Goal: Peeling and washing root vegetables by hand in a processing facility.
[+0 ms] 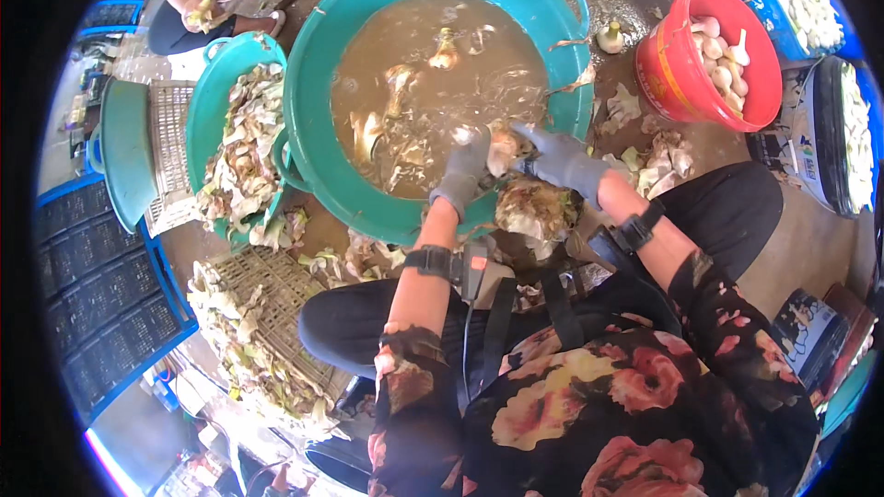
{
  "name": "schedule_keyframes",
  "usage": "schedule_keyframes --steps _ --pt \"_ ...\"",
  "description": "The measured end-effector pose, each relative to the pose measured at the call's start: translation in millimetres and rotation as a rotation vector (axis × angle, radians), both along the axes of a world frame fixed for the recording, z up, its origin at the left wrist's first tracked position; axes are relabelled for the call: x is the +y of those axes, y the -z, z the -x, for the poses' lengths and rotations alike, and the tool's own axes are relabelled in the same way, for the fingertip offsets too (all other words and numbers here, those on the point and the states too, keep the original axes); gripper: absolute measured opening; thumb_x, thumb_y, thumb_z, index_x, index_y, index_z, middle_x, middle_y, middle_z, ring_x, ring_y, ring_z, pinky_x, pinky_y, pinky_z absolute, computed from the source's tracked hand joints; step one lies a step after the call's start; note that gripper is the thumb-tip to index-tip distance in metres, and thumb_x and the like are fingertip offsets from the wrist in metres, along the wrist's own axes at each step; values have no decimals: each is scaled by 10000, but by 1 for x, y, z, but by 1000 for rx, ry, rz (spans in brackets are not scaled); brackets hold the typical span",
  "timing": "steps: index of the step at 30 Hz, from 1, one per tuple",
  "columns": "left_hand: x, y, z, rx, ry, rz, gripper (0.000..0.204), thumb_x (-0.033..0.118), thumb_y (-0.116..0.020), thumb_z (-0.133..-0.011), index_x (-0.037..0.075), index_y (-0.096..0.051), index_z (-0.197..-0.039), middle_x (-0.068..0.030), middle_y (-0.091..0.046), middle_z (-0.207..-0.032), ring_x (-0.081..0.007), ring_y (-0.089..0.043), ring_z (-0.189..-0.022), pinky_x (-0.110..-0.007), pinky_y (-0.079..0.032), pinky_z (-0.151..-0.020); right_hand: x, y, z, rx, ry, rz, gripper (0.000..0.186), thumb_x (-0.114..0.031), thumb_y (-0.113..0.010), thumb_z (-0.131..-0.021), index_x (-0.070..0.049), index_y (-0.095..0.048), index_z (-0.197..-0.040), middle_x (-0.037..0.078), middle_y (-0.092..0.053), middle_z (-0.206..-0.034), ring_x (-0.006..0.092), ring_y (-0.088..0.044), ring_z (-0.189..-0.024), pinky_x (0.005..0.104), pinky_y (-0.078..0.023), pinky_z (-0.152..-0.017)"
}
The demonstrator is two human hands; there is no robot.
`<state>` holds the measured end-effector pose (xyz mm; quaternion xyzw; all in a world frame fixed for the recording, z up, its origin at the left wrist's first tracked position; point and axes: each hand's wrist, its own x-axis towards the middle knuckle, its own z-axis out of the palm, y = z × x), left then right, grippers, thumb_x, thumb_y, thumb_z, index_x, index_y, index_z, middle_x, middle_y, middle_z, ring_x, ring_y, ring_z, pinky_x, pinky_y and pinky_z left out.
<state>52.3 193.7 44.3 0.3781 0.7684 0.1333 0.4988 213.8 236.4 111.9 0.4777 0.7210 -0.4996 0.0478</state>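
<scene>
Over the near rim of a wide green basin (304, 64), a garlic bulb (503, 149) with loose brownish skin is held between my gloved hands. My left hand (465, 166) is closed on its left side. From the right, my right hand (564, 164) grips it too, its fingertips partly hidden behind the bulb. Murky brown water (442, 110) fills the basin, with several unpeeled bulbs floating in it, among them one bulb (445, 51) with a cut stem. Just below my right hand sits a clump of peeled skins (537, 212).
A red bucket (649, 83) of peeled bulbs stands at the right, near a lone bulb (610, 38) on the floor. Leftward are a green tub (198, 120) of skins and a woven basket (267, 299). Another person's hand (204, 14) holds a bulb at upper left.
</scene>
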Motion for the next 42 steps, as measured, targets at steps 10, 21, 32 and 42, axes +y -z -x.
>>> schedule_keyframes --steps 10,21,32,42 --pt "-48 -80 -8 305 25 -919 375 117 -596 -645 68 -491 -1001 -99 -522 -769 -254 -510 -740 -311 -418 -663 -23 5 11 856 424 537 365 -87 -511 -760 2 -422 -1103 14 -513 -862 80 -494 -755 231 -424 -683" --pt "-76 -87 1 -893 -717 -589 142 56 -499 -763 -7 -487 -890 -86 -548 -754 -160 -544 -653 -273 -466 -533 -36 2 9 1076 632 983 326 -121 -499 -769 -39 -442 -1079 47 -526 -864 138 -529 -785 281 -449 -693" --pt "-64 -93 2 203 -82 -788 240 188 -634 -637 50 -591 -828 -87 -581 -741 -194 -564 -625 -266 -448 -588 -37 9 12 434 247 -32 470 -194 -640 -636 -28 -478 -1045 116 -559 -918 199 -537 -825 294 -410 -736" --pt "-67 -87 -13 480 284 -560 159 203 -562 -674 79 -585 -770 -126 -560 -734 -269 -547 -667 -340 -428 -597 -41 1 12 97 98 -211 463 -274 -637 -607 -79 -524 -1012 152 -559 -909 272 -523 -873 318 -400 -765"
